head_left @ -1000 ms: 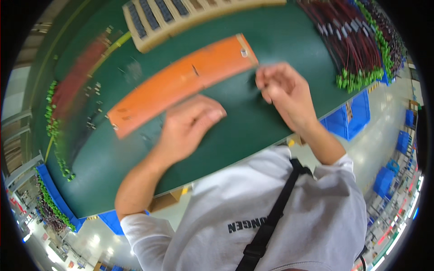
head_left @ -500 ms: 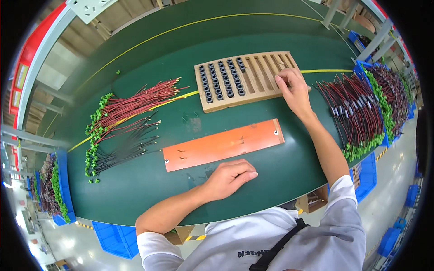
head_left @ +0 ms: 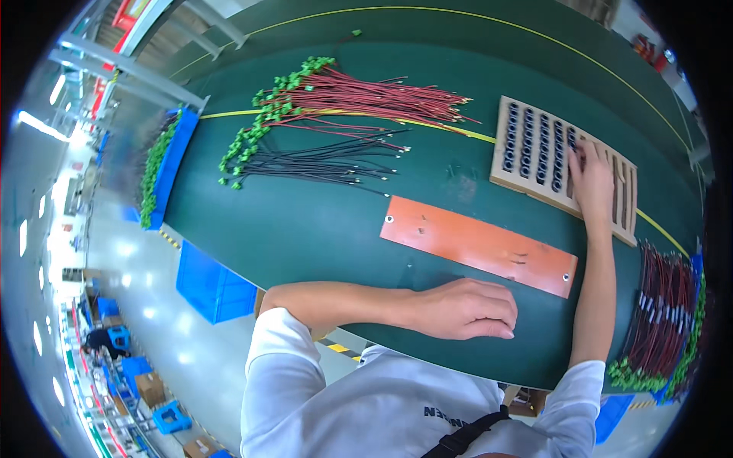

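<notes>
My right hand reaches over the tan slotted tray. Its thumb and fingers are drawn together at the slot beside the filled rows; what they pinch is hidden. Several rows of small black hollow cylinders stand in the tray's left part. The slots right of the hand show bare tan wood. My left hand rests palm down at the table's near side, fingers curled, with no object visible in it. Just beyond it lies a long orange board with a round hole near each end.
Red wires and black wires with green connectors lie fanned out on the left of the green table. More red-black wires are bundled at the right edge. A blue bin of wires stands at the left edge.
The view has swung left, shifting the table's things rightward in the picture. My right hand has moved from the tray's right-hand slots to beside the black cylinders. My left hand stays near the orange board.
</notes>
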A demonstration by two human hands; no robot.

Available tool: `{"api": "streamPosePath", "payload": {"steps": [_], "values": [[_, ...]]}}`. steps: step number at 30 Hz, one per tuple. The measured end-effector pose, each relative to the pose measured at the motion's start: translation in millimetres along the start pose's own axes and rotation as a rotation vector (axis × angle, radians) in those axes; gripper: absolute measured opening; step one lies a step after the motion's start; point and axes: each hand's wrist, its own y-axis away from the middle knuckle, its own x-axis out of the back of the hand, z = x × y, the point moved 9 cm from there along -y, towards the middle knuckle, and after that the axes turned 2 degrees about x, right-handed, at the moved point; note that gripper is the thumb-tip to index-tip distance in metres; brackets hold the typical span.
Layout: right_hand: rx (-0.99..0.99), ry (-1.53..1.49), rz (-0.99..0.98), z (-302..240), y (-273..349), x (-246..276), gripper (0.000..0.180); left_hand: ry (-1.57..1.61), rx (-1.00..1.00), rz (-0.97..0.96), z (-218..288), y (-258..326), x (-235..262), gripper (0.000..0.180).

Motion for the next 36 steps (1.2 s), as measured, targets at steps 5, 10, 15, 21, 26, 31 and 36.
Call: {"api": "streamPosePath", "payload": {"steps": [5, 10, 15, 21, 26, 31, 36], "values": [[-0.252, -0.228, 0.139, 32, 3, 17, 0.024, -0.834, -0.068, 0.272, 24, 15, 144, 0.02], [-0.271, -0.338, 0.039, 43, -1, -3, 0.022, -1.519, 0.317, 0.304, 1, 85, 299, 0.015], [-0.267, -0.363, 0.04, 49, -3, -8, 0.024, -1.561, 0.345, 0.14, -22, 105, 319, 0.021], [-0.265, -0.39, 0.026, 52, -1, -10, 0.024, -1.46, 0.412, 0.218, -35, 99, 340, 0.018], [-0.276, -0.417, 0.021, 53, 0, -9, 0.026, -0.976, 0.675, 0.434, -22, 98, 396, 0.013], [-0.251, -0.461, 0.046, 53, -2, -12, 0.027, -0.585, 0.344, 1.097, 28, 133, 469, 0.02], [-0.266, -0.467, 0.021, 53, -1, -14, 0.026, -0.59, 0.09, 1.338, 60, 155, 483, 0.021]]}}
